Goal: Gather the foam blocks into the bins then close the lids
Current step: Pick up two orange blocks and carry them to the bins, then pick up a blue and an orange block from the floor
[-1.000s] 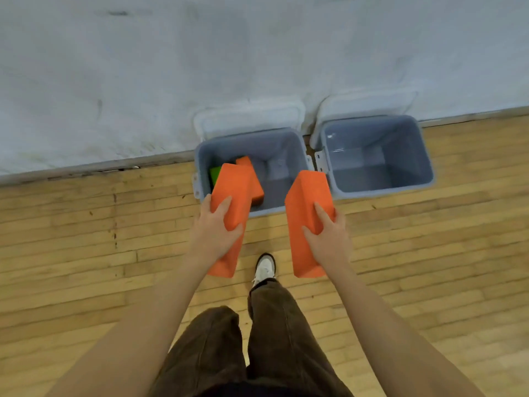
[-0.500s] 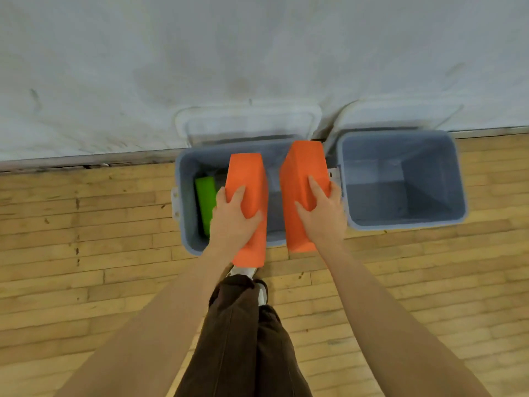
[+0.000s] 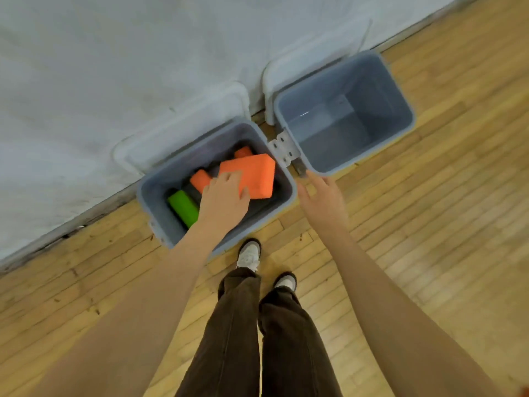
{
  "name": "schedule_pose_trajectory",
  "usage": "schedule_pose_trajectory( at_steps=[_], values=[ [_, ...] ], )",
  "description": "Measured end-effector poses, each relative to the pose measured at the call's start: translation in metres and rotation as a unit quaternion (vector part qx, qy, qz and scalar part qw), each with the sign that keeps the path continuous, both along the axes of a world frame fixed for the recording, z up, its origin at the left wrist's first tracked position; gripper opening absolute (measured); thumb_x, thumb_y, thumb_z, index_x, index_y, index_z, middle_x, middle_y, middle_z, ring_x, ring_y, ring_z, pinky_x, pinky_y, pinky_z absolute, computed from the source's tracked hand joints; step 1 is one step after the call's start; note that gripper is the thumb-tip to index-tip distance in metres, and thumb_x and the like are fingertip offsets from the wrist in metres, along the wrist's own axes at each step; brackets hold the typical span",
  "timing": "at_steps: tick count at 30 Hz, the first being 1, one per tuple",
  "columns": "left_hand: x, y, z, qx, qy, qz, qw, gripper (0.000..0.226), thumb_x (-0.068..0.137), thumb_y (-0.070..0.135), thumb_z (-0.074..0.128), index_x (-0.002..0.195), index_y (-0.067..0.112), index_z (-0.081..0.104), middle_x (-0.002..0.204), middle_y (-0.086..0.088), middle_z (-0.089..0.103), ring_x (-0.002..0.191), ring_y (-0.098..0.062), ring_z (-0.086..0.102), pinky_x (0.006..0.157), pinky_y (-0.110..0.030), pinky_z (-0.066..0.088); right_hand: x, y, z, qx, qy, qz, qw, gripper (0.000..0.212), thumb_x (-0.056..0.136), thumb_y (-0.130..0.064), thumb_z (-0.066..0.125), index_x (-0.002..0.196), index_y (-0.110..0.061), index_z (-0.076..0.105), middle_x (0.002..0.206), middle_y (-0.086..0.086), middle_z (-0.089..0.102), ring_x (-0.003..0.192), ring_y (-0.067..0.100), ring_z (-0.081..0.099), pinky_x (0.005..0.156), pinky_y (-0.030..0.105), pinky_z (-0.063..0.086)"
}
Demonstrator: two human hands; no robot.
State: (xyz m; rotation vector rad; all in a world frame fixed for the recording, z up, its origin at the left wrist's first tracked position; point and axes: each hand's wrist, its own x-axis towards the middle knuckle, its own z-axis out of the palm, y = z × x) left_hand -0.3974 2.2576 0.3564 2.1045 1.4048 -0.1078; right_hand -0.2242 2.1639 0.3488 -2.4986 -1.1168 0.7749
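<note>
Now the left hand (image 3: 224, 200) is resting its fingers on a large orange foam block (image 3: 252, 174) inside the left bin (image 3: 160, 224). Beside it, the right hand (image 3: 322, 199) is hovering relaxed and empty, just below the right bin (image 3: 406, 107).

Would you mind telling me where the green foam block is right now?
In the head view, the green block lies inside the left bin, near its left wall, beside the orange blocks and just left of the left hand.

Gym-like hall: plank floor (image 3: 429, 224), padded wall (image 3: 114, 67)
</note>
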Motion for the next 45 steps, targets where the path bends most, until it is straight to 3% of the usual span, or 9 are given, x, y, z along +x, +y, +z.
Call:
schedule_pose_trajectory(
  at_steps=[6,10,17,21,28,34,36,40,45],
  values=[
    [0.099,-0.072,0.062,0.014,-0.026,-0.228,0.973,0.034,0.095,0.024,0.045,0.125,0.010,0.053,0.123,-0.008,0.055,0.112,-0.029,0.051,0.085,-0.035,0.040,0.026,-0.148,0.053,-0.027,0.022,-0.208,0.977,0.043,0.098,-0.042,0.040,0.138,-0.027,0.044,0.139,0.001,0.045,0.115,0.023,0.052,0.079,0.035,0.049],
    [0.168,-0.168,0.090,-0.052,-0.024,-0.377,0.924,0.041,0.096,0.022,0.045,0.135,0.010,0.047,0.131,-0.012,0.051,0.119,-0.029,0.048,0.098,-0.042,0.040,0.035,-0.269,0.073,0.003,0.030,-0.357,0.934,0.045,0.099,-0.041,0.040,0.140,-0.024,0.044,0.139,0.001,0.046,0.119,0.021,0.050,0.084,0.032,0.048],
    [0.239,-0.403,0.093,-0.092,0.026,-0.590,0.802,0.043,0.098,0.029,0.040,0.138,0.013,0.043,0.135,-0.009,0.050,0.119,-0.025,0.050,0.097,-0.035,0.043,0.020,-0.499,0.077,0.040,0.020,-0.569,0.821,0.043,0.098,-0.039,0.043,0.136,-0.022,0.048,0.129,0.003,0.054,0.111,0.021,0.054,0.078,0.031,0.048],
    [0.250,-0.526,0.070,-0.054,0.102,-0.704,0.700,0.045,0.097,0.036,0.039,0.137,0.016,0.044,0.130,-0.009,0.053,0.114,-0.025,0.052,0.094,-0.039,0.045,-0.001,-0.633,0.078,0.013,-0.002,-0.649,0.761,0.040,0.097,-0.034,0.044,0.134,-0.019,0.050,0.126,0.002,0.055,0.109,0.022,0.056,0.079,0.037,0.051],
    [0.267,-0.721,0.058,-0.042,0.172,-0.806,0.565,0.044,0.097,0.030,0.040,0.137,0.012,0.045,0.133,-0.011,0.051,0.116,-0.026,0.052,0.093,-0.038,0.046,-0.055,-0.807,0.074,-0.040,0.049,-0.761,0.646,0.040,0.097,-0.033,0.043,0.134,-0.018,0.049,0.126,0.005,0.055,0.108,0.024,0.056,0.080,0.035,0.049],
    [0.307,-0.851,0.052,-0.037,0.193,-0.830,0.522,0.042,0.098,0.028,0.040,0.135,0.008,0.046,0.136,-0.011,0.050,0.115,-0.026,0.053,0.088,-0.034,0.044,-0.056,-0.894,0.074,-0.027,0.070,-0.826,0.558,0.041,0.097,-0.032,0.043,0.136,-0.019,0.049,0.128,0.006,0.055,0.111,0.024,0.055,0.087,0.040,0.050],
    [0.326,-0.886,0.046,-0.037,0.194,-0.836,0.512,0.039,0.098,0.027,0.040,0.131,0.008,0.050,0.131,-0.012,0.053,0.109,-0.027,0.055,0.082,-0.032,0.043,-0.040,-0.926,0.071,-0.033,0.060,-0.832,0.550,0.041,0.097,-0.031,0.043,0.135,-0.019,0.050,0.126,0.007,0.056,0.113,0.024,0.054,0.087,0.037,0.048],
    [0.373,-0.961,0.026,-0.044,0.204,-0.833,0.512,0.039,0.096,0.026,0.043,0.132,0.010,0.049,0.131,-0.010,0.053,0.112,-0.026,0.054,0.086,-0.031,0.042,0.008,-1.000,0.059,-0.044,0.059,-0.846,0.528,0.040,0.097,-0.029,0.043,0.134,-0.017,0.051,0.126,0.007,0.057,0.114,0.024,0.053,0.087,0.035,0.046],
    [0.440,-1.072,0.013,-0.041,0.192,-0.853,0.484,0.036,0.097,0.023,0.042,0.126,0.005,0.053,0.128,-0.013,0.056,0.114,-0.029,0.053,0.089,-0.034,0.042,0.067,-1.081,0.043,-0.048,0.097,-0.860,0.500,0.040,0.097,-0.030,0.043,0.134,-0.018,0.051,0.127,0.004,0.057,0.115,0.022,0.054,0.085,0.032,0.046]
  ],
)
